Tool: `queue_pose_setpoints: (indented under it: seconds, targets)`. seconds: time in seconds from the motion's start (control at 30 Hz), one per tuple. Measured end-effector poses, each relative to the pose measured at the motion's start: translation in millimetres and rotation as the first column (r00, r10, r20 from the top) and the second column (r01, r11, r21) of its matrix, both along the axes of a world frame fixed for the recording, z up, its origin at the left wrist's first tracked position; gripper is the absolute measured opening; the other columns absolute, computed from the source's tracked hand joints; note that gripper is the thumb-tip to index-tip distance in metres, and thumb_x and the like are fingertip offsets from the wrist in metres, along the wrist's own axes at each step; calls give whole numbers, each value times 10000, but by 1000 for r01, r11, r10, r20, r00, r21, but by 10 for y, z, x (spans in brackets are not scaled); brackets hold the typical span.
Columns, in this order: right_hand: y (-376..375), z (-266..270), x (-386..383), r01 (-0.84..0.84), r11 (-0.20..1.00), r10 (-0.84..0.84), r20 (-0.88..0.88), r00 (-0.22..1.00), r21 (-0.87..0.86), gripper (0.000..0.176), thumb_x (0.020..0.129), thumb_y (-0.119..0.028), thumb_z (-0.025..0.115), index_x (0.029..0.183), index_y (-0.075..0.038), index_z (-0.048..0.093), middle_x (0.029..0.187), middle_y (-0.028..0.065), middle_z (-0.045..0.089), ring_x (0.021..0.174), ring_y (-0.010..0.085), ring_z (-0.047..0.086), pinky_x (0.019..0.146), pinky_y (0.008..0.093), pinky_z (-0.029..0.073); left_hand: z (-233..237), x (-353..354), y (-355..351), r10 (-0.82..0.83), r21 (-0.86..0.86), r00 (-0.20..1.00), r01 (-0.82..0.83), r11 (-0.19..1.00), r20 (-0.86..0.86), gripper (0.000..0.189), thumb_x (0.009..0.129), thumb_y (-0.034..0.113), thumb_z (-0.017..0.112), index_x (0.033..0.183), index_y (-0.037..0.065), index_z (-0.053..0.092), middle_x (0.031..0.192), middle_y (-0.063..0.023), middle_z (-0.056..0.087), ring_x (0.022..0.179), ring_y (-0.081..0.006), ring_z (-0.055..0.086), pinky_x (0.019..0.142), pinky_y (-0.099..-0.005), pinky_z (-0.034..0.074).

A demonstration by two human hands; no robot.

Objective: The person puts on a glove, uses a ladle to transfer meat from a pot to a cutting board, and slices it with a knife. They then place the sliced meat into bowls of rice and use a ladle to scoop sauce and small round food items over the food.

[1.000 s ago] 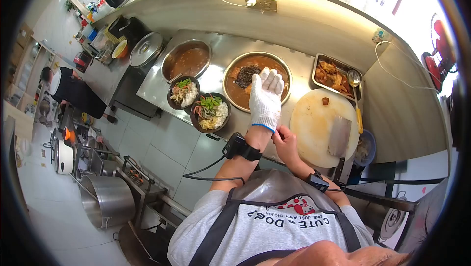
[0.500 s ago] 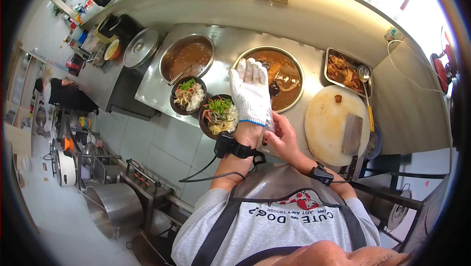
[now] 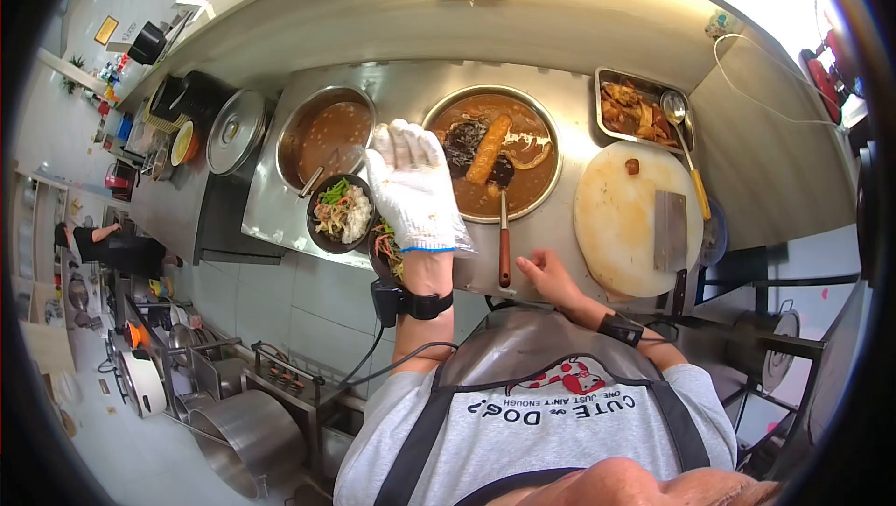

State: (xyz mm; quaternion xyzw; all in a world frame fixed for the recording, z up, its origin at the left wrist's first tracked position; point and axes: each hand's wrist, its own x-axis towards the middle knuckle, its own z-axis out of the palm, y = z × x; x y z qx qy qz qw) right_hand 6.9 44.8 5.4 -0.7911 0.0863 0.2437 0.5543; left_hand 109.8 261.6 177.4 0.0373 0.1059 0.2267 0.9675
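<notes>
Left grip (image 3: pixel 411 184): gloved, palm up, fingers extended, holding nothing. Right grip (image 3: pixel 546 277): bare, loosely spread, empty, just right of the wooden-handled utensil (image 3: pixel 504 259). Its far end sits in the brown sauce (image 3: pixel 534 187) of the round pan (image 3: pixel 558 159), handle projecting past the near rim toward me. Should be light, stiff; slick if sauced. Best hold: mid-wood, clear of the metal neck.

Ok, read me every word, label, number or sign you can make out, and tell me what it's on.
"CUTE ... DOG?", on the grey shirt, upside down in the picture; the small middle word is unclear.
"ONE JUST AIN'T ENOUGH", same shirt, also upside down.
Too small to read: the yellow framed sign at upper left and the marks beside it.
</notes>
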Motion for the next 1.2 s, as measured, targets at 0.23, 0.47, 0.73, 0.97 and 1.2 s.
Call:
queue_pose_setpoints:
  seconds: [0.23,0.47,0.73,0.97,1.2]
  targets:
    - [154,58,259,448,650,72,-637,768,614,295,988,-347,619,1053,-73,530,821,42,568,665,157,566,589,333,497,155,-132,-126,12,-35,996,-15,999,-92,325,1027,363,520,1039,61,641,1101,-135,690,965,-270,656,788,-417,562]
    - [-160,396,381,224,908,-56,-426,903,355,201,997,-216,519,878,-65,458,685,11,490,497,110,452,448,292,404,-40,-279,-57,-41,3,996,41,999,-73,309,1043,348,498,1169,104,639,1182,-68,682,1100,-239,653,936,-448,554]
    - [-316,691,337,135,934,-2,-375,927,331,217,1000,-209,515,874,-38,476,668,17,471,487,120,438,452,308,396,-81,-194,-168,-69,-54,995,65,996,-76,308,1035,339,511,1117,80,656,1171,-78,687,1094,-244,656,927,-461,559]
    - [-476,786,220,185,914,-25,-404,914,362,215,989,-220,553,879,-52,478,679,-2,476,489,94,423,433,275,363,-174,-201,-218,-95,-49,993,91,995,-73,297,1033,334,513,1109,83,654,1151,-87,695,1063,-248,669,902,-465,573]
    - [-729,830,161,270,826,21,-504,863,496,198,1007,-239,567,1066,-52,537,673,-42,441,476,50,361,424,233,320,-157,-203,-280,-76,-31,990,72,997,-120,322,1023,360,538,1133,68,616,1102,-120,685,992,-274,666,859,-439,570]
